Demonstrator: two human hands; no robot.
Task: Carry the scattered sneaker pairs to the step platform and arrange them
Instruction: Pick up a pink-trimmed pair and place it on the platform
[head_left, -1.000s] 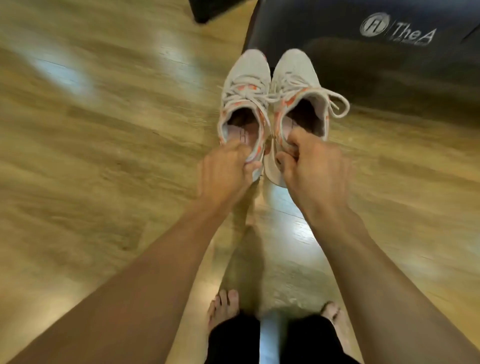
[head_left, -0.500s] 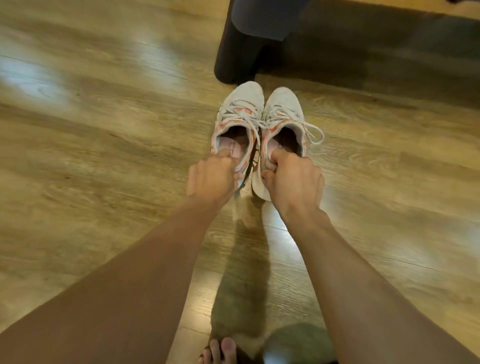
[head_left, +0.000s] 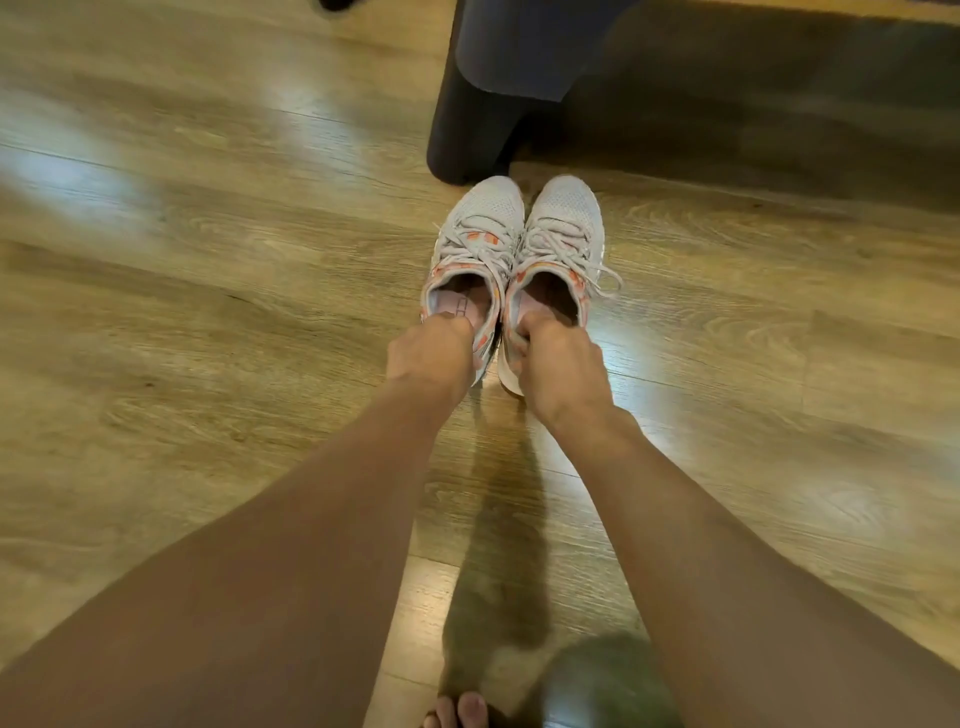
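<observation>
The left hand (head_left: 431, 358) grips the heel of the left sneaker (head_left: 480, 234), and the right hand (head_left: 558, 364) grips the heel of the right sneaker (head_left: 563, 223). On each hand the fingers (head_left: 457, 326) are curled over the heel rim and go into the opening of the shoe, so both hands are closed on a shoe. The two sneakers are light grey with orange marks and white laces. They are side by side and touch each other, with the toes pointing away from the person, just in front of the dark leg (head_left: 467, 130) of the platform (head_left: 519, 47). The white sole of the right sneaker shows under its heel. I cannot tell if the shoes touch the wooden floor (head_left: 208, 260). Bare toes (head_left: 462, 712) show at the bottom edge.
</observation>
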